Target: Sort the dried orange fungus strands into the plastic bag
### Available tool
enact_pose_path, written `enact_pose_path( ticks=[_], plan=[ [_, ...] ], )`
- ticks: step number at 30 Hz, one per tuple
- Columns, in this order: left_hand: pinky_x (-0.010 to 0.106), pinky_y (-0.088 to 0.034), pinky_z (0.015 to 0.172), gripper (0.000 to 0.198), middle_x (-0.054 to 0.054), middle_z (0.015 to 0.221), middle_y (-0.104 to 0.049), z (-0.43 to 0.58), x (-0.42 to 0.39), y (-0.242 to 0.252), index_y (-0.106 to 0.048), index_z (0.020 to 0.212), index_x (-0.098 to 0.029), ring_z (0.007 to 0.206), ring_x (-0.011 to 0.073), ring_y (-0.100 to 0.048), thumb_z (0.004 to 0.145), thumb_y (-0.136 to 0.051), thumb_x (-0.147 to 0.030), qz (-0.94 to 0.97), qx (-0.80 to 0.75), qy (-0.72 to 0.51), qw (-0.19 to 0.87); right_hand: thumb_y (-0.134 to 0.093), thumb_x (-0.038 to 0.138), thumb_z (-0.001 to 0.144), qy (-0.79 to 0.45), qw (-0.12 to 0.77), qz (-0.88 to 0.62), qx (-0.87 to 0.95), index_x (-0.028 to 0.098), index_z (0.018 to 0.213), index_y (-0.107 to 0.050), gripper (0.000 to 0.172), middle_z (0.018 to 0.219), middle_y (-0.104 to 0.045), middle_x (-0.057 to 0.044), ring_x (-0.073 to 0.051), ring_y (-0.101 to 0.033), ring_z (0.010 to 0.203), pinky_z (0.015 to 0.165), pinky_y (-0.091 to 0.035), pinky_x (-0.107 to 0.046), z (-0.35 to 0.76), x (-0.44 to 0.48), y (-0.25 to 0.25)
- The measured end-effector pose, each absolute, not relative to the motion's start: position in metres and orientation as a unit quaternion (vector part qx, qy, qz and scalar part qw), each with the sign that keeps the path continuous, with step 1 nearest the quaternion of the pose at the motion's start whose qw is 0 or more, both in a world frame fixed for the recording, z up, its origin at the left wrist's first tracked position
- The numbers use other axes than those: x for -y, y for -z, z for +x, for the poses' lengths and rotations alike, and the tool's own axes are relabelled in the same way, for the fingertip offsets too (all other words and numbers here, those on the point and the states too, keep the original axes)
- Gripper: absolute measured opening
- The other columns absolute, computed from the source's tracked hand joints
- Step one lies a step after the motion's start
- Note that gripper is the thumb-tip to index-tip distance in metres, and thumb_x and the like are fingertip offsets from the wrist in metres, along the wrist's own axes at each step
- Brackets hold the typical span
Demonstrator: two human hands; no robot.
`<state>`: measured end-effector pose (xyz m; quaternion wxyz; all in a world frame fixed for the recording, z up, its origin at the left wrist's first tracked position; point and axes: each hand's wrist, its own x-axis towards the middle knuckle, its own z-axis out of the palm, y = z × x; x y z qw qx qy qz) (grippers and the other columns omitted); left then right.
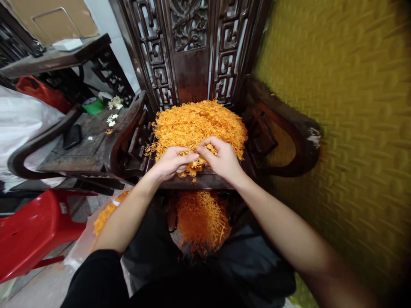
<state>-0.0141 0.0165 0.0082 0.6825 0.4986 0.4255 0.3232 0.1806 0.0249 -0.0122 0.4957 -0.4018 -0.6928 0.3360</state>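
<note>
A large heap of stringy orange plastic pieces (199,122) covers the seat of a dark carved wooden chair (192,70). At the front of the heap my left hand (171,162) is closed, thumb and index finger pinched towards the right. Close beside it my right hand (221,158) is closed too, with its thumb and curled index finger meeting the left fingertips. A small bit of orange plastic shows between the fingertips, its exact shape mostly hidden. Below the seat edge, between the knees, lies a second pile of orange stringy pieces (201,220).
Left stands a second wooden chair holding a green tape roll (93,105), small white pieces (111,119) and a black flat object (72,137). A red plastic stool (35,231) and a clear bag of orange pieces (104,218) are lower left. A yellow textured surface (346,128) rises at right.
</note>
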Motion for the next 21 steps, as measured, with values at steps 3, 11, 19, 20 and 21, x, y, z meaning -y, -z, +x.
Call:
enact_pose_path(
  ticks=[3,11,19,20,21],
  plan=[
    [0.022,-0.013,0.043,0.046,-0.01,0.054,-0.036,-0.013,-0.014,-0.011,-0.058,0.074,-0.016,0.042,0.0017,-0.024,0.074,-0.09,-0.049,0.517,-0.431,-0.311,0.671,-0.072,0.042,0.093,-0.351,0.483,-0.399,0.696,0.02,0.085,-0.068,0.024,0.085,-0.076,-0.003,-0.02,-0.069,0.08,0.079,-0.05,-0.035,0.181,-0.026,0.014],
    [0.022,-0.015,0.044,0.05,-0.009,0.049,-0.036,-0.015,-0.015,-0.004,-0.058,0.067,-0.016,0.043,0.0038,-0.027,0.082,-0.08,-0.058,0.579,-0.416,-0.311,0.629,-0.069,0.038,0.094,-0.377,0.498,-0.363,0.692,0.021,0.082,-0.064,0.022,0.085,-0.073,-0.003,-0.02,-0.067,0.082,0.081,-0.051,-0.036,0.175,-0.024,0.017],
    [0.021,-0.016,0.041,0.041,-0.003,0.054,-0.052,-0.026,-0.016,-0.015,-0.073,0.067,-0.014,0.041,0.0027,-0.028,0.067,-0.091,-0.05,0.507,-0.419,-0.469,0.589,-0.081,0.06,0.079,-0.402,0.667,-0.429,0.459,0.025,0.082,-0.049,0.047,0.082,-0.072,-0.001,-0.013,-0.054,0.047,0.046,-0.04,-0.03,0.192,-0.052,0.014],
    [0.021,-0.017,0.041,0.04,-0.003,0.053,-0.05,-0.027,-0.017,-0.014,-0.074,0.068,-0.014,0.042,0.0029,-0.028,0.068,-0.09,-0.05,0.503,-0.425,-0.495,0.567,-0.083,0.061,0.077,-0.422,0.66,-0.413,0.465,0.026,0.085,-0.052,0.047,0.076,-0.069,0.0,-0.013,-0.052,0.045,0.044,-0.038,-0.029,0.195,-0.052,0.011],
    [0.021,-0.019,0.042,0.039,-0.004,0.052,-0.049,-0.028,-0.018,-0.012,-0.075,0.069,-0.014,0.042,0.0032,-0.03,0.07,-0.09,-0.05,0.505,-0.432,-0.512,0.545,-0.084,0.061,0.077,-0.45,0.635,-0.399,0.486,0.025,0.089,-0.057,0.046,0.071,-0.066,0.002,-0.013,-0.052,0.044,0.043,-0.038,-0.029,0.197,-0.049,0.009]
  ],
)
